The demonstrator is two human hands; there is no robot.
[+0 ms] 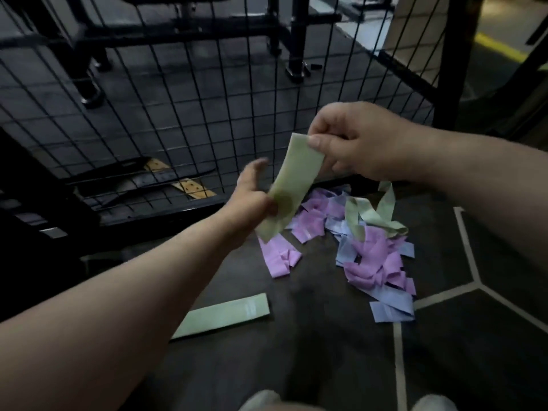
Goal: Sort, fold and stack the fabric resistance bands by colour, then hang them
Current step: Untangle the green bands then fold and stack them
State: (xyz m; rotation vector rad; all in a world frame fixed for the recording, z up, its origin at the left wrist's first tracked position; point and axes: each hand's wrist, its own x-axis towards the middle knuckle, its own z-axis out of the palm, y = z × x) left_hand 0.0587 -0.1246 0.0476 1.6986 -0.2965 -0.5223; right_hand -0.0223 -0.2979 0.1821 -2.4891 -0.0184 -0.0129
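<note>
Green flat folded fabric band: on the dark floor, 7 o'clock.
Held pale green fabric band: centre; left hand fingers pinch bottom, right hand thumb pinches top.
Pink, blue, green band pile: 4 o'clock.
Black wire mesh panel: 12 o'clock, behind.

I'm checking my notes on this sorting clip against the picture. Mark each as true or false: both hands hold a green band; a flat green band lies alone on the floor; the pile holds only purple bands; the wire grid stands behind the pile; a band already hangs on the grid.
1. Both hands hold one green band. True: the right hand pinches the top of the held green band and the left hand grips it lower down.
2. A flat green band lies alone on the floor. True.
3. The pile holds only purple bands. False: it mixes purple, blue and green.
4. The wire grid stands behind the pile. True.
5. A band already hangs on the grid. False: none hangs there.
</note>
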